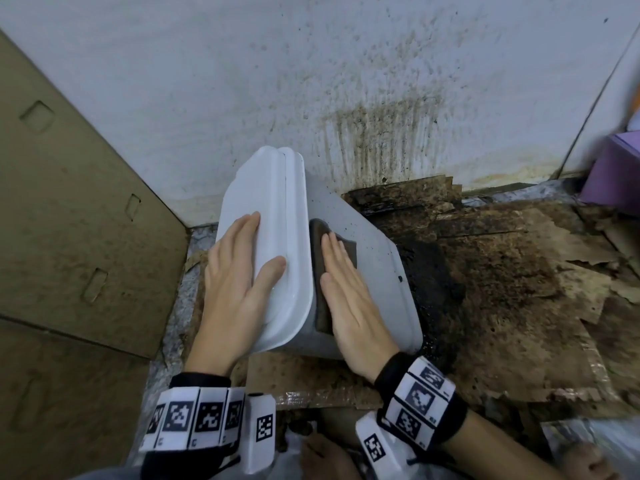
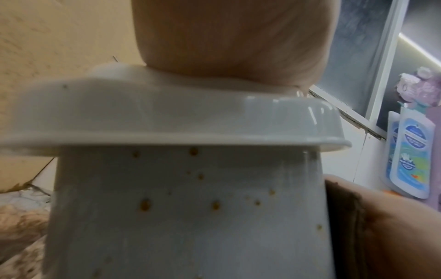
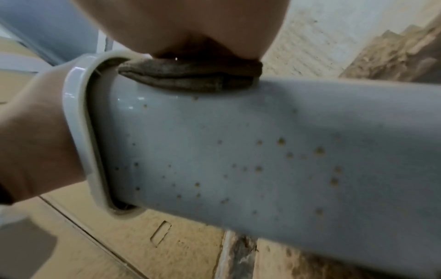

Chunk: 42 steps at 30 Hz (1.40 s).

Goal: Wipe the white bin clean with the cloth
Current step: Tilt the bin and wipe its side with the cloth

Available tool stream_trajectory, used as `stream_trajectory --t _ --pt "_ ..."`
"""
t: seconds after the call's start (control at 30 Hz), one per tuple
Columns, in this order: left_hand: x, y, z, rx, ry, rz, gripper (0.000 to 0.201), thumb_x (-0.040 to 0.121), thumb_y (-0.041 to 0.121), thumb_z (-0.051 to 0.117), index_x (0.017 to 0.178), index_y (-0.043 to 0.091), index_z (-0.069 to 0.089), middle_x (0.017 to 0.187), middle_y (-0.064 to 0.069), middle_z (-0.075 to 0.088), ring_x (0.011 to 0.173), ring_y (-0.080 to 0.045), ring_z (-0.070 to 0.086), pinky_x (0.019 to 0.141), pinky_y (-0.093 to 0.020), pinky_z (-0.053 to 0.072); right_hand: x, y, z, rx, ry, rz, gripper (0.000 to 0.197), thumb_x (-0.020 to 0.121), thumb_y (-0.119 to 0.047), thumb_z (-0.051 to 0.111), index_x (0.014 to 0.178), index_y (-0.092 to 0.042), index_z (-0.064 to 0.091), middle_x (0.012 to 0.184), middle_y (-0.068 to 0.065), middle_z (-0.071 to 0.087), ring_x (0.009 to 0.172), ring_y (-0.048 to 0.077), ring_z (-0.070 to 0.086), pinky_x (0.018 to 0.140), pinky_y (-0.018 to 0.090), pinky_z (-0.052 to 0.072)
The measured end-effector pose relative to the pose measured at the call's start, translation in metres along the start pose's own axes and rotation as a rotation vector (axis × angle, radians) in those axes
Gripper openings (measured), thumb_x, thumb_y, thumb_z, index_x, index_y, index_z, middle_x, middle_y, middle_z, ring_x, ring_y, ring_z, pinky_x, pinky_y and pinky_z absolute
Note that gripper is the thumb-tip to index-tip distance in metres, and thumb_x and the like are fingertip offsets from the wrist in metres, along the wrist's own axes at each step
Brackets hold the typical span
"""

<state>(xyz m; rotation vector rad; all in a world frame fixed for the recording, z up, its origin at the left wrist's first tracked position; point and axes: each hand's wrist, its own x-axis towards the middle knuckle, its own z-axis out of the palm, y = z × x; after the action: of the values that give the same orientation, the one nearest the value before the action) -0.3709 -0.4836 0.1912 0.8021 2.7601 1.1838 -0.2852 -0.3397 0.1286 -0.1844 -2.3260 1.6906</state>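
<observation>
Head view: your left hand [image 1: 239, 271] flat, steadying bin [image 1: 367, 271]; right hand [image 1: 349, 299] flat, fingers together, pressing cloth [image 1: 341, 251]. Keep firm strokes over remaining specks.

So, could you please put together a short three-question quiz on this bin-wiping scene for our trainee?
1. True or false: the white plastic bin stands upright on the floor.
2. Which hand presses the dark folded cloth against the bin's side?
A. the left hand
B. the right hand
C. both hands
3. Fill in: the bin side facing the right wrist camera is dotted with small brown ____.

Key:
1. False; it is tipped over, with the left hand flat on its lidded top end.
2. B; the fingers lie straight across the cloth.
3. Spots.
</observation>
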Motion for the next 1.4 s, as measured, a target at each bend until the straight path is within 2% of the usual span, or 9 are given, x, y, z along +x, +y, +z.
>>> stream_trajectory --t 0.23,0.4,0.5,0.77,0.87,1.03,1.13,1.27,1.4 --pt "0.000 -0.004 -0.003 0.006 -0.005 -0.011 0.074 0.090 0.064 0.034 0.159 0.037 0.026 0.162 0.022 0.023 0.142 0.013 0.010 0.123 -0.037 0.015 0.059 0.006 -0.021 -0.136 -0.210 -0.022 0.057 0.111 -0.037 0.018 0.159 -0.023 -0.010 0.167 -0.009 -0.019 0.151 -0.001 -0.019 0.122 0.020 -0.010" --pt "0.000 -0.008 -0.005 -0.018 -0.012 -0.037 0.076 0.088 0.064 0.034 0.159 0.038 0.025 0.161 0.024 0.022 0.138 0.020 0.008 0.120 -0.034 0.015 0.109 0.018 -0.028 -0.245 -0.292 -0.035 0.060 0.110 -0.035 0.014 0.157 -0.014 -0.016 0.166 0.002 -0.023 0.153 0.012 -0.021 0.126 0.035 -0.009" --pt "-0.002 -0.011 -0.006 -0.029 -0.009 -0.038 0.078 0.087 0.063 0.034 0.159 0.035 0.026 0.161 0.022 0.023 0.135 0.025 0.007 0.119 -0.033 0.015 0.126 0.022 -0.030 -0.269 -0.299 0.003 0.060 0.111 -0.035 0.014 0.157 -0.012 -0.017 0.166 0.004 -0.024 0.152 0.014 -0.022 0.125 0.034 -0.011" --pt "-0.003 -0.010 -0.006 -0.051 0.005 -0.012 0.072 0.088 0.061 0.037 0.156 0.038 0.029 0.160 0.019 0.028 0.142 0.014 0.014 0.119 -0.034 0.018 0.097 0.080 -0.046 -0.266 -0.236 0.133 0.059 0.111 -0.036 0.014 0.158 -0.015 -0.015 0.166 -0.001 -0.024 0.151 0.005 -0.021 0.120 0.021 -0.013" --pt "-0.004 -0.010 -0.006 -0.065 0.010 -0.011 0.069 0.088 0.059 0.038 0.155 0.041 0.029 0.159 0.020 0.029 0.146 0.004 0.016 0.121 -0.039 0.021 0.083 0.109 -0.060 -0.281 -0.234 0.276 0.059 0.111 -0.035 0.014 0.158 -0.015 -0.015 0.165 -0.002 -0.024 0.151 0.005 -0.021 0.119 0.022 -0.012" --pt "-0.003 -0.006 -0.004 -0.049 0.014 0.015 0.071 0.090 0.058 0.040 0.156 0.036 0.031 0.159 0.018 0.031 0.148 0.000 0.018 0.121 -0.043 0.023 0.069 0.134 -0.072 -0.190 -0.185 0.444 0.058 0.111 -0.038 0.014 0.159 -0.018 -0.012 0.166 -0.007 -0.020 0.152 0.004 -0.017 0.120 0.024 -0.009" --pt "-0.003 -0.004 -0.003 -0.052 0.016 0.019 0.070 0.089 0.059 0.039 0.155 0.037 0.031 0.158 0.019 0.032 0.146 0.002 0.018 0.119 -0.039 0.022 0.069 0.138 -0.073 -0.171 -0.152 0.492 0.059 0.109 -0.044 0.014 0.159 -0.023 -0.011 0.167 -0.009 -0.019 0.152 0.003 -0.015 0.125 0.033 -0.006" --pt "-0.003 -0.005 -0.003 -0.058 0.017 0.013 0.069 0.088 0.058 0.039 0.154 0.039 0.031 0.158 0.018 0.032 0.146 0.001 0.019 0.121 -0.040 0.022 0.071 0.124 -0.070 -0.186 -0.158 0.481 0.055 0.111 -0.031 0.013 0.159 -0.013 -0.009 0.167 -0.004 -0.017 0.153 0.007 -0.017 0.120 0.023 -0.009" --pt "-0.001 -0.004 -0.003 -0.061 0.035 -0.008 0.072 0.087 0.058 0.043 0.155 0.035 0.035 0.158 0.015 0.035 0.147 -0.003 0.021 0.120 -0.045 0.025 0.069 0.094 -0.058 -0.210 -0.155 0.432 0.055 0.111 -0.028 0.013 0.158 -0.013 -0.012 0.166 -0.003 -0.017 0.153 0.010 -0.018 0.119 0.025 -0.011"
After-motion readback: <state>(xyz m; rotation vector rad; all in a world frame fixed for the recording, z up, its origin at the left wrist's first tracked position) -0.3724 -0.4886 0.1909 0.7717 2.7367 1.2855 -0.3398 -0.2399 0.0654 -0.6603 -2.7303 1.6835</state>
